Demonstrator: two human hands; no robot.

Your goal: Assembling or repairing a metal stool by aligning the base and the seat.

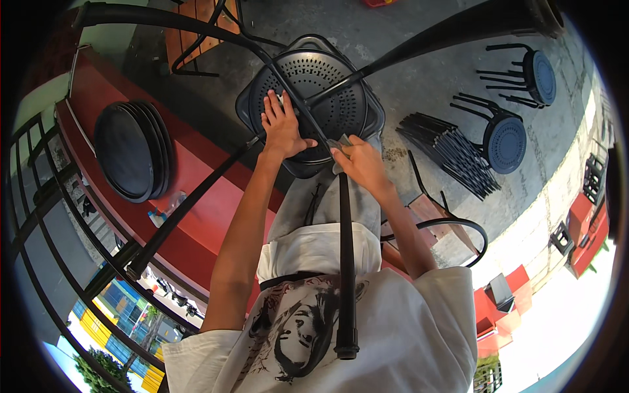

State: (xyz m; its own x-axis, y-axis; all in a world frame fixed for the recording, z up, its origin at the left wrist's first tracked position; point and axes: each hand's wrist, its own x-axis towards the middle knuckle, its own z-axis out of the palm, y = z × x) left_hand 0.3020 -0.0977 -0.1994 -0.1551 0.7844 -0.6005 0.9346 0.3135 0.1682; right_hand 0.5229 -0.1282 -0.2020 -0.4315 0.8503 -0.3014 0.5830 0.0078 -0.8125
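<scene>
A black metal leg frame [275, 62], its tubes splayed outward from a crossing, stands legs-up toward me. Behind the crossing is a dark round seat or tabletop [321, 72] pierced with rings of small holes. My left hand [283, 131] lies over its left part, fingers spread and thumb out toward the tubes. A small whitish bit shows beside its fingers; its kind cannot be made out. My right hand [359, 162] is closed on a crumpled grey rag [339, 143], pressed against the tube that runs toward me. Its fingertips are partly hidden.
At left, several round black tops [124, 154] lean stacked on a red ledge [206, 213] beside a black railing [39, 196]. To the right stand black stools [506, 144] and a pile of black legs [449, 154] on concrete. A wooden-slat chair [190, 33] is beyond; another chair [439, 229] is near my right elbow.
</scene>
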